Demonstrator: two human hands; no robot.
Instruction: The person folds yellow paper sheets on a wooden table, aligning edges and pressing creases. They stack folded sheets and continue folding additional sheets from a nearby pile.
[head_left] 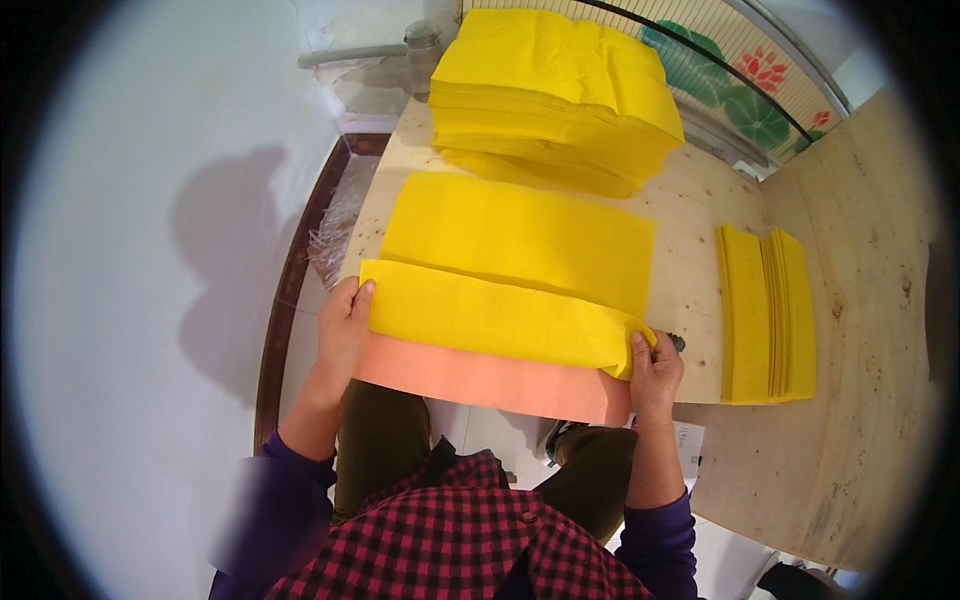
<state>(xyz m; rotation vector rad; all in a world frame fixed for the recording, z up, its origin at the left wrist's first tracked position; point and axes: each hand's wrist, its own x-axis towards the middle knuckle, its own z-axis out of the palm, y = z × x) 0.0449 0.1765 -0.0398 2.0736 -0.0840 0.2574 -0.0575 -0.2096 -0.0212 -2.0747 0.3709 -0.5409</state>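
A yellow felt sheet (520, 235) lies across the wooden table in front of me, its near part folded over into a band. My left hand (346, 312) pinches the left end of this folded band, thumb on top. At the other end my right hand (655, 367) grips the corner, where the fabric curls up a little. Under the band, a salmon-pink strip (490, 380) sticks out along the table's near edge; whether it is joined to the yellow sheet I cannot tell.
A tall stack of yellow felt sheets (555, 100) stands at the table's far side. Folded yellow pieces (765, 315) lie in a pile on the right. A clear jar (422, 58) is behind the big stack. A small dark object (677, 342) sits beside my right hand.
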